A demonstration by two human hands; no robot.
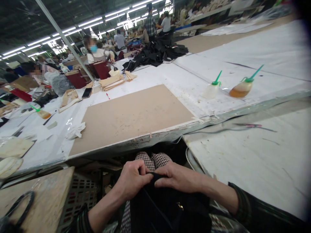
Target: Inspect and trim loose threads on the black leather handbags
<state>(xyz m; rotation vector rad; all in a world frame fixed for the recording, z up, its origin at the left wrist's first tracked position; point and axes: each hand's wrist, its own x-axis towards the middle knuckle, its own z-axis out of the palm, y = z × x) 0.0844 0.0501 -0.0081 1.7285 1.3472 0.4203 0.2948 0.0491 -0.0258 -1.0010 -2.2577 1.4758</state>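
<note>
A black fabric piece with a small gold-coloured metal fitting lies across my lap, over checked trousers. My left hand pinches its upper edge between thumb and curled fingers. Close beside it, my right hand grips the same edge, thumb toward me. The two thumbs point at each other with a narrow strip of cloth between them. What kind of article the black piece is cannot be made out.
Ahead, a brown board lies on the white table. Two glue bottles, one amber and one pale, stand to the right. Scissors rest on the side table. A black fabric pile lies further back; a masked person sits across.
</note>
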